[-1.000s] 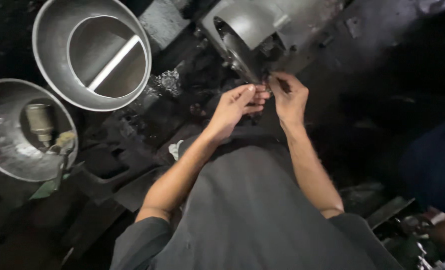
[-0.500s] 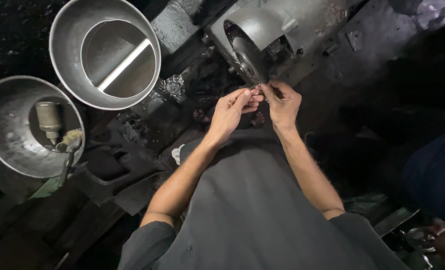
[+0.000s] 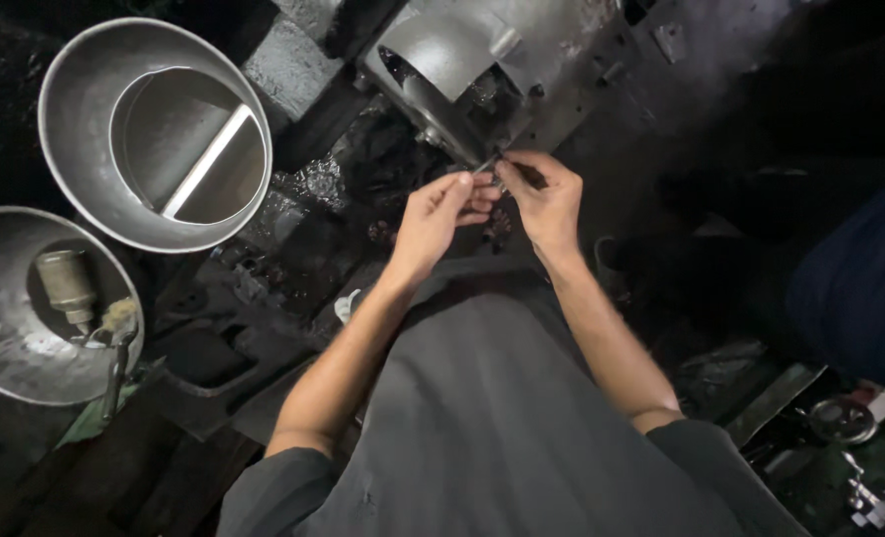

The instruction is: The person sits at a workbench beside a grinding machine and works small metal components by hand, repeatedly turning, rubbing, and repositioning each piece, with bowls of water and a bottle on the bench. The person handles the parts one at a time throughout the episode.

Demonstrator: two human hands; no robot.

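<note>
Both hands were up close together right in front of the grey metal machine housing point(image 3: 482, 60), working on something tiny. Left hand point(image 3: 433, 221) had its fingers curled in narrow, tips pinched toward the right one. Right hand point(image 3: 547, 204) was closed the same way, thumb and fingers nipped on a small thin metal piece point(image 3: 486, 164) that poked up toward the dark opening of the housing. Honestly it was too small and too dim to tell what the piece actually was, or whether the left fingers were gripping it too or just touching it. It sat right between the two sets of fingertips, just below the housing's edge.

Person was in a grey shirt point(image 3: 502, 428), sleeves ending above the elbows, forearms bare.

Off to the left, well apart from the hands, sat a big round metal basin point(image 3: 75, 129) with a flat strip lying across its inside. Just below that was a second round metal bowl point(image 3: 5, 338) with a small oil can point(image 3: 67, 286) and a brush point(image 3: 116, 333) in it. Bench surface point(image 3: 303, 229) between the basins and the hands was black and greasy, with some shiny metal shavings on it. Something dark blue point(image 3: 860, 288) showed at the right edge, couldn't tell what.
</note>
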